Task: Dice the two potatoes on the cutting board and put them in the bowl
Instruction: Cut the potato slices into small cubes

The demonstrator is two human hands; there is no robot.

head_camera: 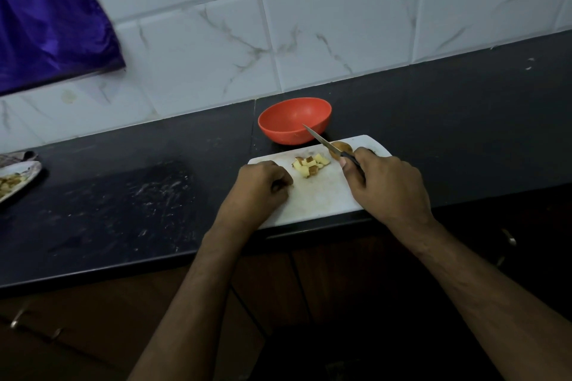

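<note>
A white cutting board [322, 195] lies on the dark counter near its front edge. A small pile of diced potato [310, 165] sits on the board's far half. A whole brown potato [340, 148] rests at the board's far right, partly behind the knife. My right hand [387, 182] grips the knife [322, 141] by its dark handle, blade pointing away toward the bowl. My left hand [263, 184] rests on the board's left end with fingers curled, holding nothing that I can see. The orange bowl [294, 119] stands just behind the board and looks empty.
A plate with food scraps [15, 178] sits at the counter's far left, a cloth behind it. A purple cloth [46, 18] hangs on the tiled wall. Cabinet doors with metal handles [18, 317] run below the counter [123, 210].
</note>
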